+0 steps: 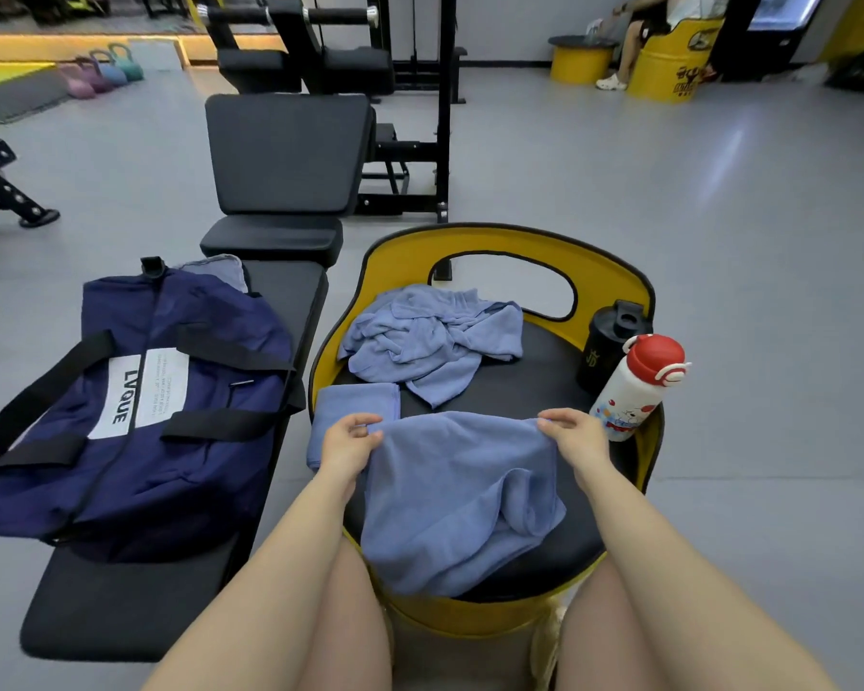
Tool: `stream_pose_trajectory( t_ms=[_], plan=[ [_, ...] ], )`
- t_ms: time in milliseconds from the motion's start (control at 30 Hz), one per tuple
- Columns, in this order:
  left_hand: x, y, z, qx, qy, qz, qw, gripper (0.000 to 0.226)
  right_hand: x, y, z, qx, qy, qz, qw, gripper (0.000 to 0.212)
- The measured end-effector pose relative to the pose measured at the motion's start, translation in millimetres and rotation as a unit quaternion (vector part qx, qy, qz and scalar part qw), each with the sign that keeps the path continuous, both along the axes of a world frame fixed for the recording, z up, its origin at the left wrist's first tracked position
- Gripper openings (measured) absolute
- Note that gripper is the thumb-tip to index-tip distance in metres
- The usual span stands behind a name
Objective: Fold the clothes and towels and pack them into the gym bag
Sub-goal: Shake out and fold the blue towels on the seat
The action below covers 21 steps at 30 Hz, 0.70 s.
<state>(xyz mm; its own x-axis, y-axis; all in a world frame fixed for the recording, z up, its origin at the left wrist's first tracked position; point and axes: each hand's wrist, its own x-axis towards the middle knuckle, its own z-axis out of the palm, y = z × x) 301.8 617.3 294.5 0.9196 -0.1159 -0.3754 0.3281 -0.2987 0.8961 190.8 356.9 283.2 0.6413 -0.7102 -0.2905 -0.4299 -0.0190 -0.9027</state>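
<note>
Black seat pad [529, 391] has bare room just past your fingertips, where your left hand [346, 441] and right hand [572, 436] pinch the blue towel's [460, 496] far edge, crumpled towel [435, 336] beyond, folded towel [355, 406] and gym bag [136, 416] leftward, bottles [634, 386] crowding right.

Black round seat [534, 386] bearing three blue towels [432, 336] and two bottles [637, 386]; left, black bench [136, 605] under navy gym bag [136, 406].
</note>
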Motion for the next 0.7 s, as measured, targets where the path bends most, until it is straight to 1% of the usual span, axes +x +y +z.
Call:
stream_pose_trajectory(
  t_ms=[233, 367, 467, 567, 667, 700],
  plan=[
    [-11.1, 3.3, 46.0, -0.085, -0.059, 0.003, 0.995, 0.021, -10.4, 12.5, 60.3, -0.044, -0.086, 0.009, 0.995, 0.011],
    [-11.8, 8.0, 85.1, -0.126, -0.111, 0.008, 0.986, 0.018, -14.7, 13.9, 99.5, -0.065, -0.144, 0.020, 0.987, 0.018],
    [-12.2, 14.5, 115.5, -0.134, -0.165, 0.031, 0.977, 0.013, -18.6, 13.0, 127.6, -0.085, -0.177, 0.023, 0.980, 0.018],
    [-9.9, 22.4, 139.8, -0.104, -0.221, 0.046, 0.969, 0.013, -21.5, 9.9, 151.2, -0.114, -0.203, 0.001, 0.972, 0.011],
    [-1.6, 31.7, 158.1, -0.101, -0.246, 0.047, 0.963, 0.011, -23.9, 5.9, 171.5, -0.157, -0.203, -0.008, 0.966, 0.002],
    [0.4, 34.4, 165.0, -0.102, -0.253, 0.043, 0.961, 0.014, -24.0, 4.2, 177.4, -0.163, -0.204, -0.011, 0.965, 0.003]
  ],
)
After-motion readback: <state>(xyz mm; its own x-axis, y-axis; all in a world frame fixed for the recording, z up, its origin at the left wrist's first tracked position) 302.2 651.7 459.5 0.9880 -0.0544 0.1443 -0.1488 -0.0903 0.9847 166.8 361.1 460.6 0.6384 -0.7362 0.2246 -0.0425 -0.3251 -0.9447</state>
